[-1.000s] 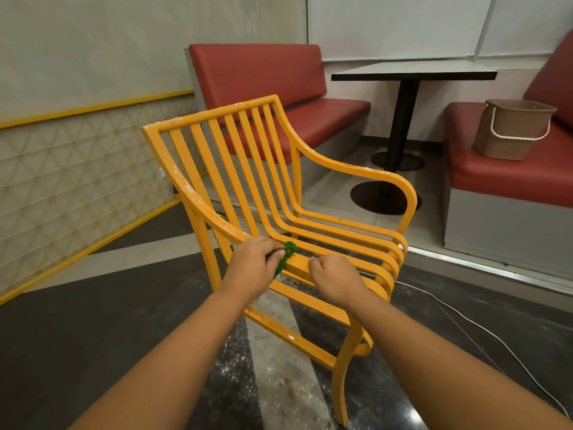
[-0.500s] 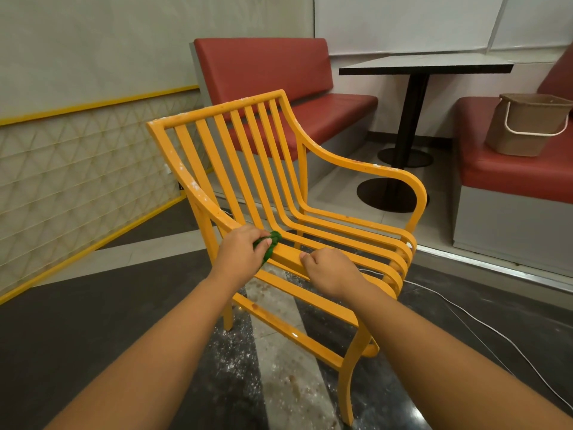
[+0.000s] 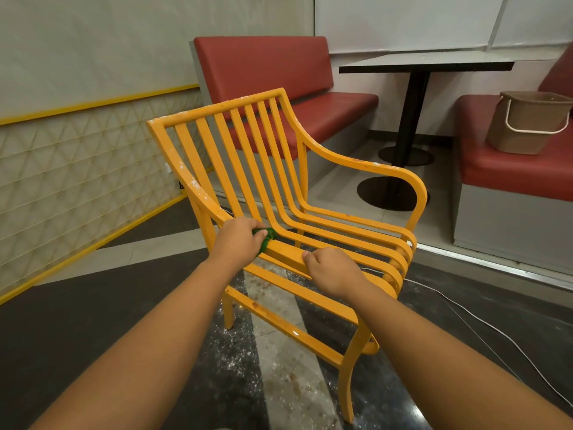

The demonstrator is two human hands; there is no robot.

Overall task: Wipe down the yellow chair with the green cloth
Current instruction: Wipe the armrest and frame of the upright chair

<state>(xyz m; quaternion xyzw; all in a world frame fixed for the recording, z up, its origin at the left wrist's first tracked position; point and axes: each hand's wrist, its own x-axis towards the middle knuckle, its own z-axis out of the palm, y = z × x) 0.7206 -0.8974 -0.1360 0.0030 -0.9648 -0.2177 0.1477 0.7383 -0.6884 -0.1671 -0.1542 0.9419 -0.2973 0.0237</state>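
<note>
A yellow slatted chair (image 3: pixel 273 169) stands in front of me, its near armrest running from upper left to lower right. White dust speckles the top rail and the near armrest. My left hand (image 3: pixel 240 242) is closed on a crumpled green cloth (image 3: pixel 267 238) and presses it onto the near armrest, where the rail meets the seat. Only a small part of the cloth shows past my fingers. My right hand (image 3: pixel 331 271) grips the same armrest a little further toward the front.
Red bench seats (image 3: pixel 297 97) flank a dark pedestal table (image 3: pixel 424 65) behind the chair. A beige bucket (image 3: pixel 527 122) sits on the right bench. A white cable (image 3: pixel 483 321) runs across the dark floor at right. White powder lies on the floor (image 3: pixel 235 361) under the chair.
My left hand has slid the green cloth up the armrest toward the chair's back. The right hand keeps its grip on the rail. My view has shifted slightly.
</note>
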